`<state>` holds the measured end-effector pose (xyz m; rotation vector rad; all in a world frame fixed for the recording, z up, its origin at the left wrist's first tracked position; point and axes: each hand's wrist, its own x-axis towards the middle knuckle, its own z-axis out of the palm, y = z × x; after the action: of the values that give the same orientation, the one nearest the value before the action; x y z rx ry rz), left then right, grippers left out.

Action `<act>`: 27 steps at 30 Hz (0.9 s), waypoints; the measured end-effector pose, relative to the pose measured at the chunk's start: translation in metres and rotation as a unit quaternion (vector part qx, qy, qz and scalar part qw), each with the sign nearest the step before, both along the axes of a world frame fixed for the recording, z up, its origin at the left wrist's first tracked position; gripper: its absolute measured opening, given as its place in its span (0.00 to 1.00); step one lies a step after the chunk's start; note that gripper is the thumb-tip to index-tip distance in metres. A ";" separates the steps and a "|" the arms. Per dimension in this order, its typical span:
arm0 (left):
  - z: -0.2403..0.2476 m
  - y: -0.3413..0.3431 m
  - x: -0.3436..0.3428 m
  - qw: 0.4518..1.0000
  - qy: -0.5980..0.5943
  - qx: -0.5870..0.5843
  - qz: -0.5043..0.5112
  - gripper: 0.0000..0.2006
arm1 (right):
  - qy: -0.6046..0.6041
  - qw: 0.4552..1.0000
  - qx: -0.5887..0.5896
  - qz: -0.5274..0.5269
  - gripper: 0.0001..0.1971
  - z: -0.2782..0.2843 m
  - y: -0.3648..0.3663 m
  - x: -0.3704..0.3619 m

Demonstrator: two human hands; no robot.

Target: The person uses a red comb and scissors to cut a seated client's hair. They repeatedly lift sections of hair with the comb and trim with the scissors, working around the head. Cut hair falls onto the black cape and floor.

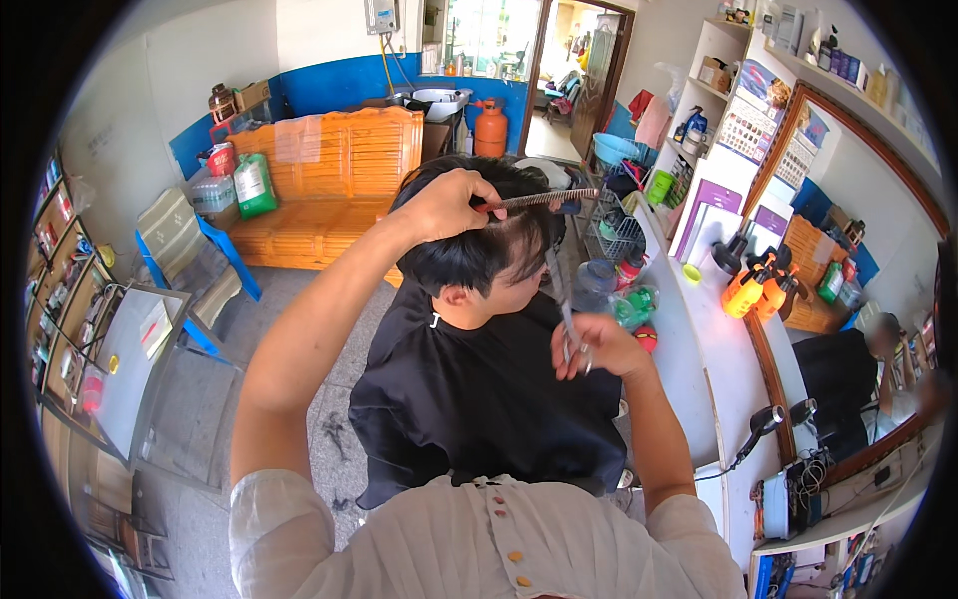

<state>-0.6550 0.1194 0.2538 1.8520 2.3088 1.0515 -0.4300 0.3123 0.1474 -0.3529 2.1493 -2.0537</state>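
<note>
A person with dark hair [424,255] sits before me, turned to the right and draped in a black cape [479,409]. Over the top of the head, my left hand [454,205] is closed on a comb [554,198], whose teeth stretch right across the front hair. Lower and to the right, my right hand [604,347] grips a pair of scissors [561,290] by the finger rings. Their blades point up beside the person's face, below the comb. Whether the blades touch any hair, I cannot tell.
Along the right runs a white counter [689,399] with orange spray bottles [743,292], a hair dryer [763,421] and a framed mirror [870,299]. A wooden bench [329,190] stands behind at the left. Nearer left are a chair [190,240] and a glass-topped table [135,349].
</note>
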 end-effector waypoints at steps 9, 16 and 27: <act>-0.001 0.003 0.000 0.999 -0.028 0.006 -0.022 0.09 | -0.001 0.997 0.037 -0.070 0.09 0.006 0.020 -0.024; -0.007 0.006 -0.006 0.998 -0.039 0.025 -0.032 0.12 | 0.008 0.999 0.021 -0.046 0.11 -0.006 0.013 -0.023; -0.007 0.006 -0.006 0.997 -0.058 0.024 -0.044 0.10 | -0.035 0.998 0.056 -0.015 0.10 -0.013 -0.001 -0.020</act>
<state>-0.6608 0.1256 0.2467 1.8360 2.1372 1.1785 -0.4498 0.3114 0.1344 -0.2333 2.2284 -1.9210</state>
